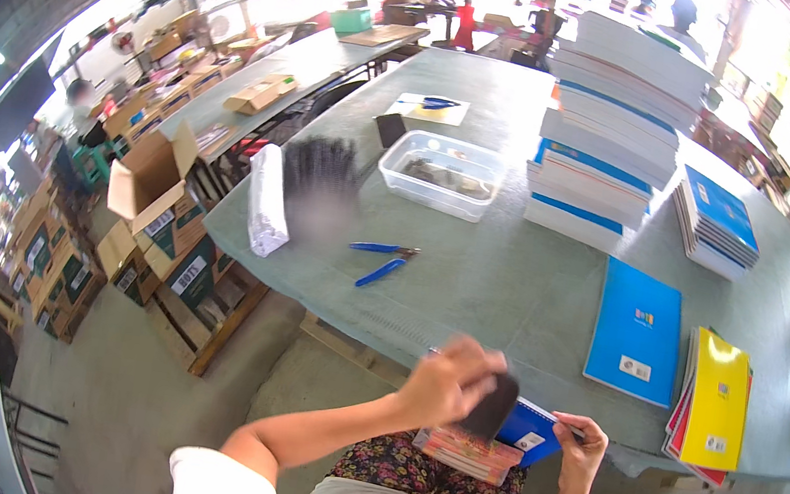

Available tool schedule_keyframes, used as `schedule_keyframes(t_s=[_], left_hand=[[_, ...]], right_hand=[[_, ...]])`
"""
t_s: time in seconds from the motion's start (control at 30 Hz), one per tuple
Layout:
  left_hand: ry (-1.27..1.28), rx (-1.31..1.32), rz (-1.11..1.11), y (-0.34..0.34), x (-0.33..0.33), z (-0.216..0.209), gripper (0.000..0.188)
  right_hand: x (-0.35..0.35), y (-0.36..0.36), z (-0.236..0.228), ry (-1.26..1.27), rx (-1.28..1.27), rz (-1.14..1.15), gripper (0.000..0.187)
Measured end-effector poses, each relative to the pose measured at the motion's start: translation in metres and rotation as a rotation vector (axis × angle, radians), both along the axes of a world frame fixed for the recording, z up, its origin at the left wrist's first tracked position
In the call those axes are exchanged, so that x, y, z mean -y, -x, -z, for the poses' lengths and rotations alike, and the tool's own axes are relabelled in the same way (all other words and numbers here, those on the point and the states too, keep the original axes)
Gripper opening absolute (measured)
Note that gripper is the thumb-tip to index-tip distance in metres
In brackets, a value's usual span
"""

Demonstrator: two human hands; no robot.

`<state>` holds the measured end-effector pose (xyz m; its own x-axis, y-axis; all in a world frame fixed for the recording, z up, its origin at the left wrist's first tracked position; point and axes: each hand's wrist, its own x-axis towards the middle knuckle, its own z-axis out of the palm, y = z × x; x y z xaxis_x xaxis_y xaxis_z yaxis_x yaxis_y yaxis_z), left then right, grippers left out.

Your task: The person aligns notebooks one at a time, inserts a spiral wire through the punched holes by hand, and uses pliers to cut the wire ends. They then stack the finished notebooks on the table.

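Observation:
A blue notebook (535,435) is tilted over my lap at the table's near edge. My right hand (580,453) pinches its right side, thumb and fingers closed on the edge. My left hand (452,385) is above its left side, fingers curled together and slightly blurred; what they hold is too small to make out. A dark flat piece (494,410) stands between my left hand and the notebook, partly covering it. Under these, an orange-pink stack (467,454) rests on my thighs.
On the green table (500,292) lie blue-handled cutters (385,262), a clear plastic tub (440,175) of small bits, a bundle of black coils (319,176) and a white wrapped roll (267,199). A tall notebook stack (614,126), blue notebooks (638,330) and yellow ones (717,399) occupy the right.

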<state>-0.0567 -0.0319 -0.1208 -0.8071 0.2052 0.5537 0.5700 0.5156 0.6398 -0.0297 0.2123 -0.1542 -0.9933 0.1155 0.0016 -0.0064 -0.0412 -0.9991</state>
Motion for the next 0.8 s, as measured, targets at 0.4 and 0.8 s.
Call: schedule_keyframes(t_s=[0.4, 0.8], left_hand=[[0.429, 0.241, 0.353, -0.004, -0.02, 0.012, 0.027], [0.389, 0.025, 0.183, 0.006, -0.06, -0.005, 0.031]], right_hand=[[0.001, 0.009, 0.011, 0.074, -0.049, -0.041, 0.025], [-0.008, 0.002, 0.025, 0.309, 0.175, -0.04, 0.052]])
